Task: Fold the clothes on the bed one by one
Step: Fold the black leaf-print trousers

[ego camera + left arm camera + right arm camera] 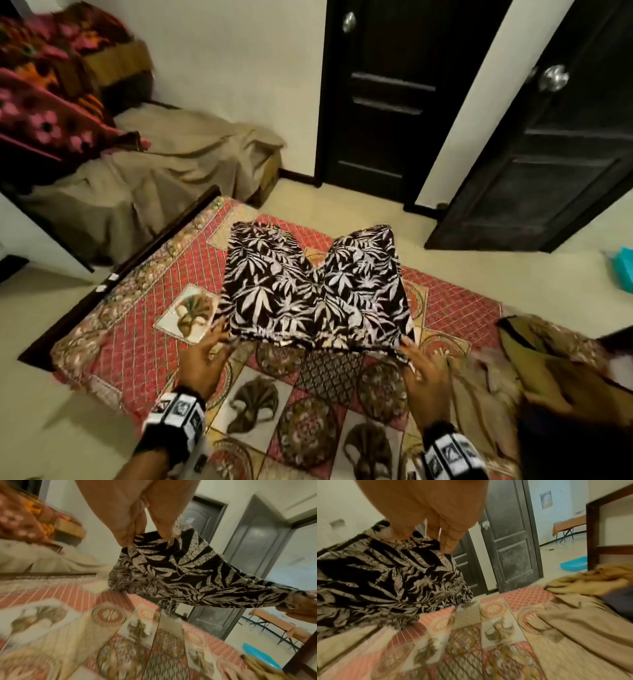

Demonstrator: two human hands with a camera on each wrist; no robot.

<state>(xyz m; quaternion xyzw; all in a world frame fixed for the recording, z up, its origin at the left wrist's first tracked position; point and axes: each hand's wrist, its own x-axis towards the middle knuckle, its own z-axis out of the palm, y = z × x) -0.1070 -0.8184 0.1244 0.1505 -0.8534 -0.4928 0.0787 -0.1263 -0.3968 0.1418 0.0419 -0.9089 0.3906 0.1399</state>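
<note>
Holding the leaf-print garment (317, 287) stretched above the bed (137, 329), I pinch its near corners: left hand (202, 359) on the left, right hand (426, 373) on the right. It looks thin, limp and light; corners seem the best hold.

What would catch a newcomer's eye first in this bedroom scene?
First, the black-and-white leaf-print shorts, stretched out over the middle of the bed with the left hand and right hand each pinching a near corner. Next, the red patterned bedspread beneath them, busy with medallions and squares. Then the two dark doors straight ahead, and the tan clothes heaped on the bed's right side.
</note>
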